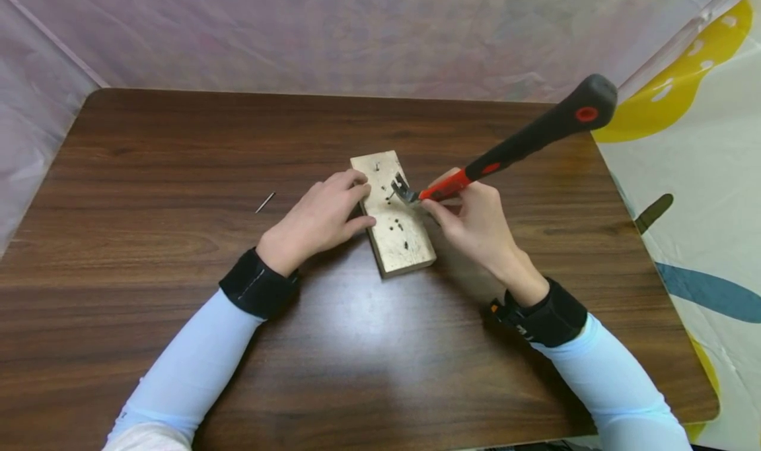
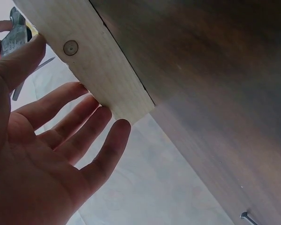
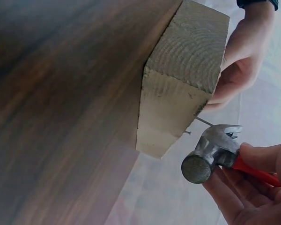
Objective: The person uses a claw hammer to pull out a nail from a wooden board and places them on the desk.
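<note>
A pale wooden block (image 1: 383,210), its top dotted with dark holes, lies on the table. My left hand (image 1: 321,216) rests along its left side, fingertips loosely extended and touching the block's edge in the left wrist view. With thumb and fingers, my right hand (image 1: 478,226) grips a claw hammer (image 1: 535,134) low on its red and black handle, close to the metal head. The handle slants up to the right. Beside a slanted nail (image 3: 203,121) standing out of the block is the hammer's claw (image 3: 229,129). A second nail (image 3: 188,132) protrudes further along.
A loose nail (image 1: 265,202) lies on the brown wooden table (image 1: 166,253), left of my left hand. Pale cloth (image 1: 297,35) hangs behind the table's far edge, and a patterned cloth (image 1: 713,207) is at the right.
</note>
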A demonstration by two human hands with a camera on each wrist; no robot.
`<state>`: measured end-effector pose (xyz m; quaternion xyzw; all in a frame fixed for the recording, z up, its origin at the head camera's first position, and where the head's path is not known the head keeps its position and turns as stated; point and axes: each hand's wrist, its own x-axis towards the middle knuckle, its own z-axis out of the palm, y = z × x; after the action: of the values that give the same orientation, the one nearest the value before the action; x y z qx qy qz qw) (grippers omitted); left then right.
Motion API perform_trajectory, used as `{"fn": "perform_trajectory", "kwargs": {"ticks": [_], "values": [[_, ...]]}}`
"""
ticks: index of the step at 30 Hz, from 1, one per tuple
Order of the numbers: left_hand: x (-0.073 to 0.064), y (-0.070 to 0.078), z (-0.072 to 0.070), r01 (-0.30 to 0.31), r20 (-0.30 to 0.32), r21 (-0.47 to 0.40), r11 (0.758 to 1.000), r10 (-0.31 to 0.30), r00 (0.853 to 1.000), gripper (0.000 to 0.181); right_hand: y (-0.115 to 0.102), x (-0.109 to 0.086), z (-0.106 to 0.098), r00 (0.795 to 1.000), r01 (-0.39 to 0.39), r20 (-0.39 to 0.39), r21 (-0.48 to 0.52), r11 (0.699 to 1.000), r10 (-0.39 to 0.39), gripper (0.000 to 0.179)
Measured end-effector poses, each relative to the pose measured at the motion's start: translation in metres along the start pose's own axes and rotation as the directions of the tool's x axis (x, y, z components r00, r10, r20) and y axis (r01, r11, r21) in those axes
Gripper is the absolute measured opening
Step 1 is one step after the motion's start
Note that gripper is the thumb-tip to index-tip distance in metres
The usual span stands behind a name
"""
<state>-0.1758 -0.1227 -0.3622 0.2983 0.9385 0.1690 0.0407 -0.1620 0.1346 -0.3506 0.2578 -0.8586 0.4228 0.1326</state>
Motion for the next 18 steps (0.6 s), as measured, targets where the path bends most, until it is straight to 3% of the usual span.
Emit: {"fn": "perform_trajectory", "kwargs": {"ticks": [12,18], "values": [[0.0004,-0.001,-0.0038,-0.007,0.025,-0.003,1.0,0.007,1.0,0.055,-0.0018,0.0022,-0.0014,1.0,-0.025,0.005,0.013,1.0,0.025,0.017],[-0.0002,-0.0005,-0.0063,-0.045,-0.036,-0.067,0.997,0.043,0.998,0.047,-0.0038,0.0026,-0.0019,0.999,-0.034,0.019,0.027,0.999,0.034,0.016]]}}
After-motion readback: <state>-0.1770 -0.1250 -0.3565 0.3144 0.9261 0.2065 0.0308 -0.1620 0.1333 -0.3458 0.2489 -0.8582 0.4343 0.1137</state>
